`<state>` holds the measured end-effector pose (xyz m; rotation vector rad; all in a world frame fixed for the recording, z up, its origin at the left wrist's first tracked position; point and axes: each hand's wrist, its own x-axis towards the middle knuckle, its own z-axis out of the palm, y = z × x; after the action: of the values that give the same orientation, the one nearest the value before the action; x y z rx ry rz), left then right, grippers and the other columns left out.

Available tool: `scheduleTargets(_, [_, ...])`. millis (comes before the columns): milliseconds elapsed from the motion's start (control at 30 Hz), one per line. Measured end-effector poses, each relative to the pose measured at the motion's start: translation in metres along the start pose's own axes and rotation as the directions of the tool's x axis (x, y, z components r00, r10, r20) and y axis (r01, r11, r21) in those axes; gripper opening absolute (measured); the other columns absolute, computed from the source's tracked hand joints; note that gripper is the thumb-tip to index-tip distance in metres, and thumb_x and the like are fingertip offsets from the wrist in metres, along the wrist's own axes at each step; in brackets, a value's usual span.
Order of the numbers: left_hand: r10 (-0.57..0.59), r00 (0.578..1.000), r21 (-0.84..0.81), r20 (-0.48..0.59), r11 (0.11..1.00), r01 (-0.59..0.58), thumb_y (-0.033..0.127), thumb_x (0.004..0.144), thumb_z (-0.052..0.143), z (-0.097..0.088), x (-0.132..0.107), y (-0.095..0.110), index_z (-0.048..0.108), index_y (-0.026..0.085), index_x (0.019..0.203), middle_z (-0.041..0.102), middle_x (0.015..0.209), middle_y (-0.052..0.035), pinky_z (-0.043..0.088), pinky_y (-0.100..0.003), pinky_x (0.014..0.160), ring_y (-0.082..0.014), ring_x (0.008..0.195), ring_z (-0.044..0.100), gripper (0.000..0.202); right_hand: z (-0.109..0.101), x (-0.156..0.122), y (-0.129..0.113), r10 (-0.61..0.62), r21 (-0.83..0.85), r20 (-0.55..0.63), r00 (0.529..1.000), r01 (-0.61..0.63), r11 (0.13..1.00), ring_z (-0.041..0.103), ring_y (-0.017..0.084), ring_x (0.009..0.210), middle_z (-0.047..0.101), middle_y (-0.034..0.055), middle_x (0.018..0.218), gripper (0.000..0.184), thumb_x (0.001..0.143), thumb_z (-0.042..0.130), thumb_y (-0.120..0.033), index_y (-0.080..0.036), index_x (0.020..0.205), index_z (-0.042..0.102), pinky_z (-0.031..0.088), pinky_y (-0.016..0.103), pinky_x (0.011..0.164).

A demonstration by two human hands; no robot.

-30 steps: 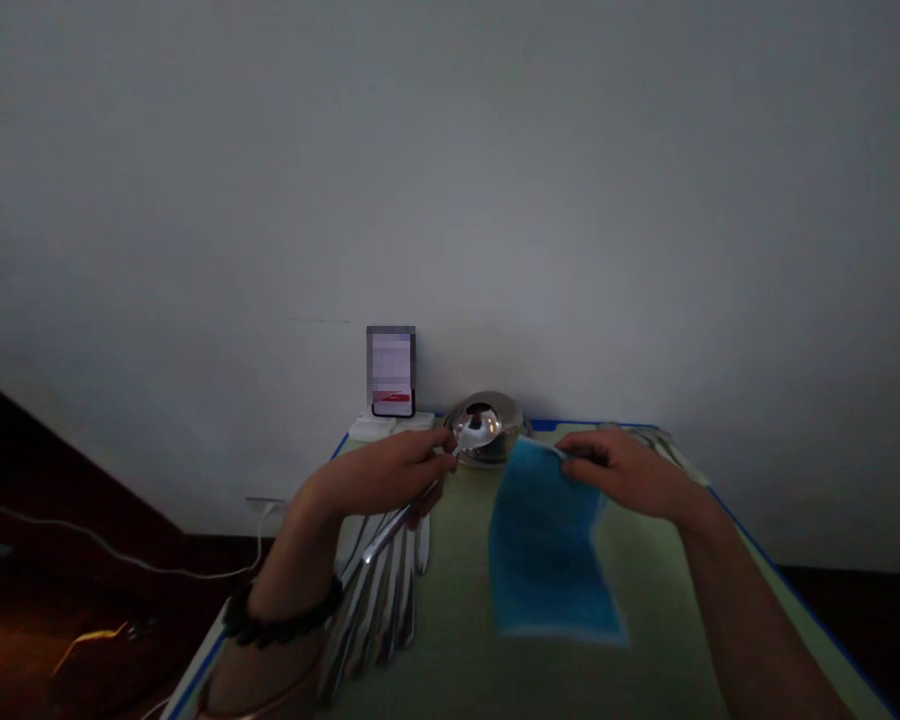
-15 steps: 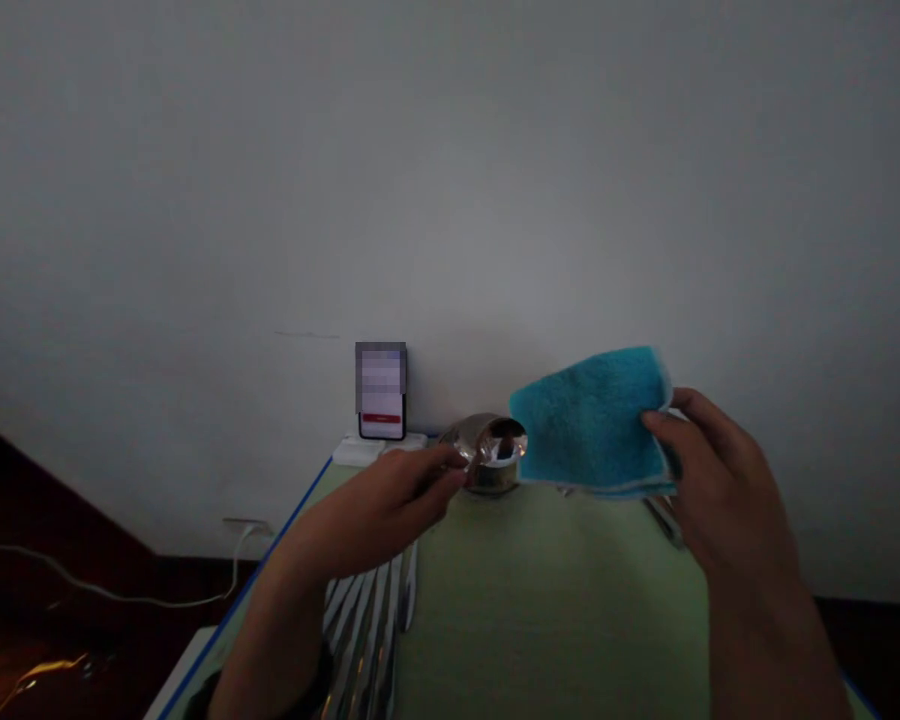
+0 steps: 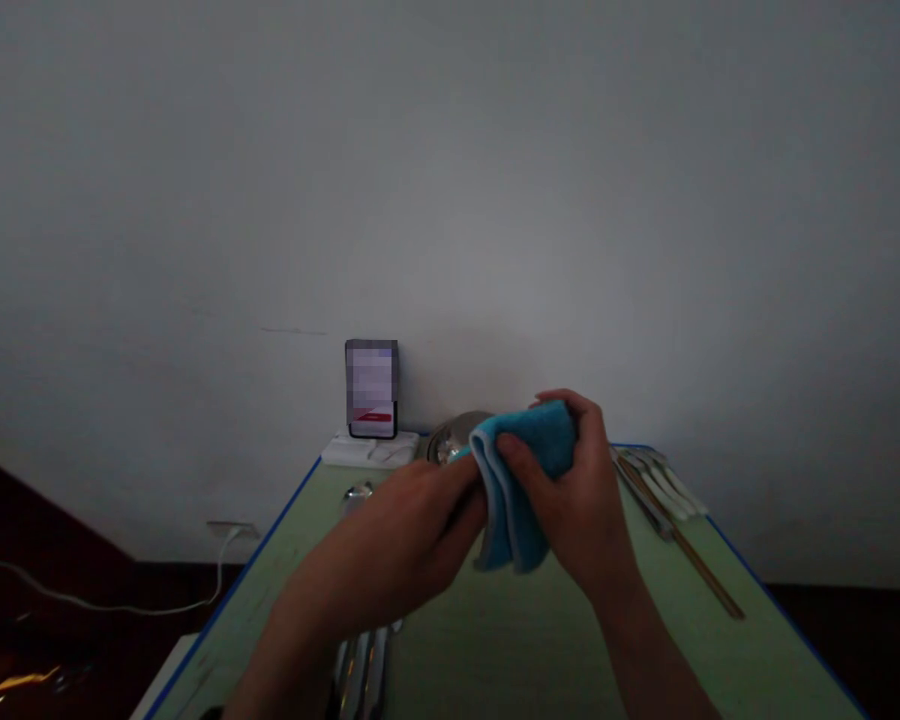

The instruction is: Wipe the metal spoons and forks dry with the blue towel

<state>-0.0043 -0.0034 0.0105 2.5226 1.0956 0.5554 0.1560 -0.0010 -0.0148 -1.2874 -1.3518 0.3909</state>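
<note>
My right hand [image 3: 589, 500] grips a folded blue cloth [image 3: 536, 440] with a pale edge, thumb pressed on its near face. The cloth hangs in folds above the green tabletop. My left hand [image 3: 420, 520] is closed, its fingertips against the left side of the cloth. What it pinches, if anything, is hidden by the fingers and the cloth. Behind both hands, a shiny metal bowl-like vessel [image 3: 450, 435] stands near the wall, partly covered.
A phone [image 3: 372, 390] leans upright by a white base [image 3: 367, 452]. Metal cutlery [image 3: 364, 670] lies partly under my left arm, a rounded metal end [image 3: 358, 491] above it. On the right lie brown chopsticks [image 3: 705, 570] and several white-handled utensils [image 3: 671, 485]. The green table [image 3: 510, 650] has blue edges.
My right hand has moved left, bringing the cloth over to my left fingertips, and the cloth is now folded over. The utensils at the right have come into fuller view.
</note>
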Motion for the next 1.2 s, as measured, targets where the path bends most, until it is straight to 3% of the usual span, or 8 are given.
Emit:
scheduleTargets(167, [-0.036, 0.999, 0.071, 0.013, 0.997, 0.035, 0.023, 0.089, 0.031, 0.005, 0.002, 0.009, 0.047, 0.019, 0.081, 0.055, 0.068, 0.0004, 0.037, -0.025, 0.055, -0.0136, 0.059, 0.052, 0.018, -0.003, 0.004, 0.004, 0.108, 0.126, 0.201, 0.974, -0.135, 0.983, 0.048, 0.008, 0.052, 0.054, -0.0036, 0.058, 0.032, 0.073, 0.059, -0.049, -0.017, 0.070, 0.057, 0.040, 0.019, 0.047])
scheduleTargets(267, [-0.066, 0.997, 0.027, 0.033, 0.998, 0.065, 0.027, 0.090, 0.031, 0.003, 0.001, 0.007, 0.048, 0.020, 0.086, 0.057, 0.072, -0.0001, 0.038, -0.026, 0.057, -0.0146, 0.063, 0.054, 0.019, -0.003, 0.005, 0.009, 0.132, 0.240, 0.154, 0.979, -0.167, 0.956, 0.041, 0.006, 0.047, 0.047, -0.0059, 0.052, 0.032, 0.073, 0.060, -0.046, -0.016, 0.063, 0.055, 0.034, 0.016, 0.042])
scheduleTargets(433, [-0.070, 0.995, -0.061, 0.072, 0.995, 0.074, 0.035, 0.091, 0.034, -0.007, -0.012, 0.001, 0.052, 0.022, 0.093, 0.059, 0.077, 0.0012, 0.041, -0.024, 0.063, -0.0138, 0.070, 0.056, 0.022, -0.004, 0.013, 0.018, 0.263, 0.539, -0.055, 0.963, -0.193, 0.820, 0.046, 0.006, 0.048, 0.052, -0.0057, 0.057, 0.028, 0.074, 0.060, -0.046, -0.018, 0.070, 0.058, 0.039, 0.017, 0.044])
scheduleTargets(533, [-0.074, 0.996, -0.071, -0.053, 0.995, 0.070, 0.034, 0.091, 0.035, -0.016, -0.018, -0.002, 0.054, 0.020, 0.083, 0.057, 0.067, 0.0032, 0.039, -0.022, 0.057, -0.0108, 0.060, 0.054, 0.025, -0.011, 0.016, 0.021, 0.295, 0.641, 0.048, 0.954, -0.256, 0.724, 0.052, 0.008, 0.051, 0.060, -0.0041, 0.063, 0.025, 0.073, 0.063, -0.043, -0.019, 0.080, 0.061, 0.045, 0.019, 0.048])
scheduleTargets(667, [-0.142, 0.957, -0.041, -0.253, 0.990, 0.136, 0.038, 0.087, 0.042, -0.026, -0.020, -0.010, 0.053, 0.017, 0.063, 0.043, 0.047, 0.0059, 0.030, -0.019, 0.042, -0.0074, 0.042, 0.040, 0.034, -0.028, 0.012, 0.016, 0.144, 0.423, 0.392, 0.908, -0.317, 0.849, 0.058, 0.010, 0.058, 0.065, -0.0015, 0.070, 0.021, 0.077, 0.060, -0.038, -0.019, 0.086, 0.063, 0.049, 0.020, 0.053])
scheduleTargets(833, [-0.096, 0.966, -0.021, -0.240, 0.995, 0.093, 0.039, 0.084, 0.046, -0.025, -0.021, -0.019, 0.054, 0.016, 0.060, 0.041, 0.046, 0.0057, 0.028, -0.018, 0.041, -0.0068, 0.043, 0.038, 0.035, -0.050, 0.005, 0.002, -0.090, 0.058, 0.741, 0.665, 0.070, 0.996, 0.062, 0.015, 0.078, 0.068, -0.0016, 0.087, 0.019, 0.081, 0.055, -0.034, -0.026, 0.095, 0.065, 0.050, 0.027, 0.069])
scheduleTargets(933, [-0.012, 0.983, -0.012, -0.183, 1.000, 0.010, 0.037, 0.086, 0.046, -0.019, -0.020, -0.012, 0.055, 0.016, 0.060, 0.042, 0.048, 0.0057, 0.030, -0.018, 0.044, -0.0060, 0.044, 0.039, 0.035, -0.057, -0.001, -0.003, -0.109, -0.042, 0.796, 0.595, 0.235, 0.971, 0.062, 0.016, 0.076, 0.069, -0.0018, 0.086, 0.018, 0.080, 0.057, -0.032, -0.028, 0.096, 0.064, 0.047, 0.027, 0.069])
scheduleTargets(1200, [0.064, 0.983, 0.004, -0.172, 0.998, -0.065, 0.032, 0.087, 0.046, -0.017, -0.017, -0.007, 0.055, 0.015, 0.064, 0.045, 0.050, 0.0058, 0.032, -0.016, 0.046, -0.0053, 0.046, 0.041, 0.030, -0.055, -0.006, -0.008, -0.095, -0.139, 0.781, 0.617, 0.320, 0.937, 0.060, 0.013, 0.062, 0.066, -0.0024, 0.069, 0.014, 0.080, 0.057, -0.032, -0.022, 0.084, 0.066, 0.042, 0.023, 0.058])
